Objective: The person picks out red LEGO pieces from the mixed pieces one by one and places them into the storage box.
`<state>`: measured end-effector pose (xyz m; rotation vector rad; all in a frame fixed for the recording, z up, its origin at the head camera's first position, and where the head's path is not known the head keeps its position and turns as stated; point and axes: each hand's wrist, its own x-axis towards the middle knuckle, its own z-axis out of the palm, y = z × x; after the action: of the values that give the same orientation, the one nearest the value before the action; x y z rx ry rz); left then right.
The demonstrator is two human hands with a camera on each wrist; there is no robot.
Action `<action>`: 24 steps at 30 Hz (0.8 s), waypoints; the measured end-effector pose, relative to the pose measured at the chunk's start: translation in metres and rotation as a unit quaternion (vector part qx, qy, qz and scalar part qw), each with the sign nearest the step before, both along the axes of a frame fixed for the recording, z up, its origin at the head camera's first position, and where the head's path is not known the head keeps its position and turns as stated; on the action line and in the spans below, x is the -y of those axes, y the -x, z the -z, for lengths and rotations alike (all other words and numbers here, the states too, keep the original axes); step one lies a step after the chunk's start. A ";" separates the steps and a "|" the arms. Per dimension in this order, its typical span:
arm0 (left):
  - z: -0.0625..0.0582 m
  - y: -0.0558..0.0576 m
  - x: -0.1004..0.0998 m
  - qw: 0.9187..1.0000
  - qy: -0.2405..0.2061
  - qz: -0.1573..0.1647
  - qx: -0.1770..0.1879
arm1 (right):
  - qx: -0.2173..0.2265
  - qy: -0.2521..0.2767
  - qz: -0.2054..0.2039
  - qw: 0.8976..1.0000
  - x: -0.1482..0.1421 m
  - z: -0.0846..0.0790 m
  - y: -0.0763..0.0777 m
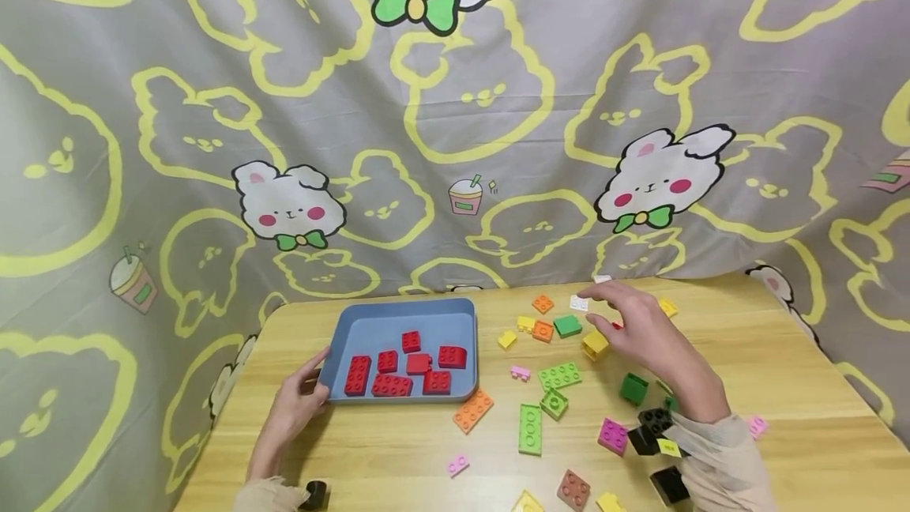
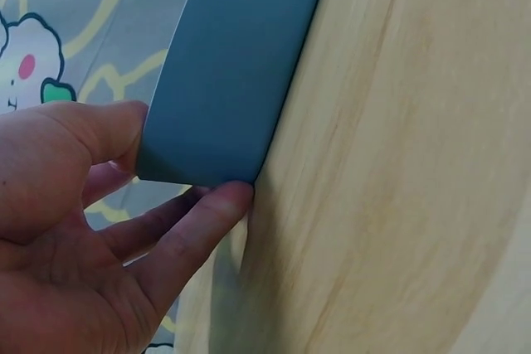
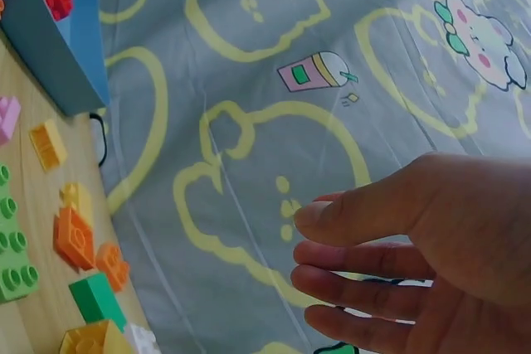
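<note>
A blue tray [image 1: 398, 310] with several red toy building bricks [image 1: 392, 385] in it stands on the table's left side. My left hand [image 1: 297, 401] holds the tray's near left corner. In the left wrist view, the fingers of that left hand [image 2: 91, 213] touch the rim and the lower edge of the tray [image 2: 232, 72]. My right hand [image 1: 650, 330] hovers over the loose bricks at the back right, its fingers slightly bent around nothing. Beneath it lie a yellow brick [image 1: 595, 344] and a red brick [image 1: 617, 325], partly hidden by the hand.
Loose bricks lie across the table's right half, among them a green brick [image 1: 567, 326], a light green plate brick [image 1: 559, 376], an orange brick [image 1: 472, 411], a magenta brick [image 1: 613, 436] and a brown brick [image 1: 573, 490]. A patterned curtain [image 1: 455, 125] hangs along the back edge.
</note>
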<state>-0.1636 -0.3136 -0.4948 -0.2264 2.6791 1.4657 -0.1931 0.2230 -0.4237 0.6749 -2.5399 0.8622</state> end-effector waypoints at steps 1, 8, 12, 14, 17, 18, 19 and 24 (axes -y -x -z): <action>0.000 0.000 0.000 1.000 0.000 -0.002 -0.001 | -0.003 0.000 0.001 1.000 -0.001 0.000 0.001; 0.001 -0.001 0.001 1.000 0.005 0.002 -0.002 | 0.029 -0.006 0.035 0.999 -0.023 0.013 0.005; 0.001 -0.002 0.000 1.000 0.006 0.002 -0.001 | 0.068 -0.011 0.049 0.996 -0.034 0.026 0.010; 0.001 -0.002 0.000 1.000 0.007 0.003 0.000 | 0.094 -0.013 0.053 0.994 -0.038 0.033 0.013; 0.001 -0.001 0.000 1.000 0.009 0.007 0.000 | 0.135 -0.024 0.057 0.989 -0.041 0.043 0.016; 0.000 -0.001 0.000 1.000 0.010 0.008 -0.001 | 0.149 -0.028 0.056 0.987 -0.042 0.046 0.018; 0.000 0.000 -0.001 1.000 0.010 0.009 -0.003 | 0.160 -0.032 0.055 0.985 -0.043 0.048 0.019; 0.000 -0.001 -0.001 1.000 0.008 0.006 -0.002 | 0.190 -0.058 0.042 0.979 -0.044 0.057 0.025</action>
<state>-0.1622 -0.3130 -0.4944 -0.2089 2.6909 1.4443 -0.2184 0.2665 -0.4811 0.4672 -2.9544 0.8894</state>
